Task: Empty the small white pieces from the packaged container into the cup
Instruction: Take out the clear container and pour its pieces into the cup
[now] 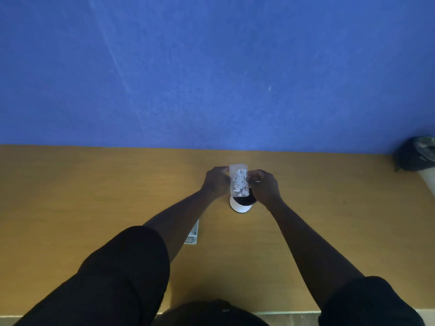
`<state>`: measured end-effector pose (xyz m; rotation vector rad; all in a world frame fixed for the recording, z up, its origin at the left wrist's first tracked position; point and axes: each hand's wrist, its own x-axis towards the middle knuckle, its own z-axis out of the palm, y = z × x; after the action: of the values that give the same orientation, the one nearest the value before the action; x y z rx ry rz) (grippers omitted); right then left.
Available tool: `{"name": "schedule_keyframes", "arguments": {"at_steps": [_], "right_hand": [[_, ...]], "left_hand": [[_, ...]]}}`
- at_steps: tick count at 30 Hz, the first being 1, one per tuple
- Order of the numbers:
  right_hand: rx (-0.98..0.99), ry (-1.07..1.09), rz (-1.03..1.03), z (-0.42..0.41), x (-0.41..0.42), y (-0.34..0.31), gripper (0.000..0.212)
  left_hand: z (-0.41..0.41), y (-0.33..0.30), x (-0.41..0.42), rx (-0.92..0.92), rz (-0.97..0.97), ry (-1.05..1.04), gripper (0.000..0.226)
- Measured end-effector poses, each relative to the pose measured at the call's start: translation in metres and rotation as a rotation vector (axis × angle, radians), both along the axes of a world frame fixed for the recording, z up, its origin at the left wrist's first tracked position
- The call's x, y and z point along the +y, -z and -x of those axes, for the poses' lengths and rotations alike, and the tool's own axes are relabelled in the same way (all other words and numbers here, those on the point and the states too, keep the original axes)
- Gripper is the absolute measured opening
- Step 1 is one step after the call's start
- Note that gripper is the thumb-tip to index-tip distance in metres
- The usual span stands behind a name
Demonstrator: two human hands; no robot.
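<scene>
A clear plastic container (239, 180) with several small white pieces (240, 181) inside is held above the table, its near end over the mouth of a white cup (240, 207) with a dark inside. My left hand (216, 182) grips the container's left side. My right hand (264, 185) grips its right side. The container tilts toward me, and the pieces lie along its middle and lower part. The cup stands on the wooden table (94, 196) just in front of my hands.
A small clear packaging piece (193, 234) lies on the table beside my left forearm. A dark bag-like object (416, 154) sits at the far right edge against the blue wall (211, 67).
</scene>
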<state>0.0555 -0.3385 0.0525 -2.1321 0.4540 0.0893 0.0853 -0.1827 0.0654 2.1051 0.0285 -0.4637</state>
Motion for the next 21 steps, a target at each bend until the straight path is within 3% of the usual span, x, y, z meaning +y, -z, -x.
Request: {"name": "schedule_keyframes", "arguments": {"at_steps": [9,21], "right_hand": [[-0.027,0.007,0.019,-0.001,-0.021,0.011,0.023],[-0.109,-0.137,0.204,0.004,-0.027,0.018,0.029]], "left_hand": [[-0.001,0.014,-0.023,-0.173,-0.093,0.010,0.035],[0.004,0.023,-0.027,-0.204,-0.113,-0.023,0.038]]}}
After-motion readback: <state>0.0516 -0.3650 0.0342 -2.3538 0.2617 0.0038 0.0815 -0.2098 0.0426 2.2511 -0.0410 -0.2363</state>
